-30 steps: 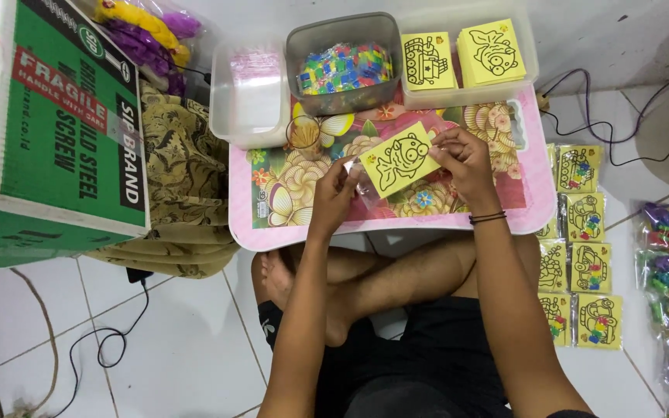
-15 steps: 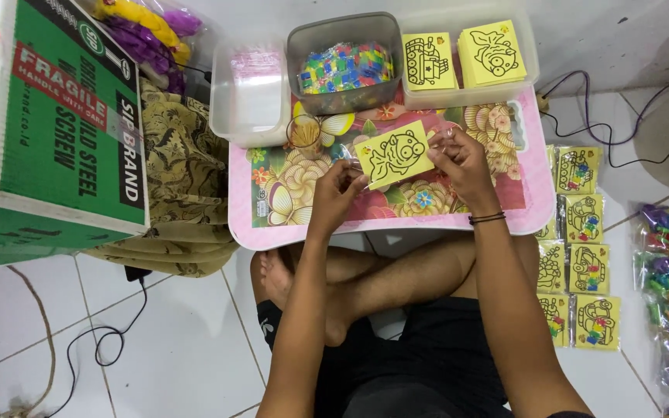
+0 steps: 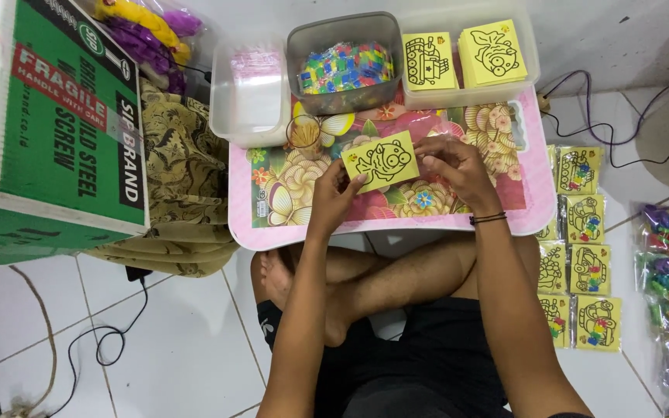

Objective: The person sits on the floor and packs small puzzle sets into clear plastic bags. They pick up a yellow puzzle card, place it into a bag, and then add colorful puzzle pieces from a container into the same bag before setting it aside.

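Both hands pinch yellow card over pink table.
Left hand (image 3: 333, 195) grip clamped on card (image 3: 382, 161) lower-left corner, right hand (image 3: 451, 164) grip clamped on its right edge; card between grips, long axis tilted up to the right. Beyond grips: tub of coloured bits (image 3: 344, 66), clear tray (image 3: 251, 97), card stacks (image 3: 462, 56). Far left of grips: green box (image 3: 63, 131). Right: bagged cards (image 3: 578, 240) in floor rows.

Green carton (image 3: 56, 139) left, wrapped yellow packets (image 3: 582, 263) right
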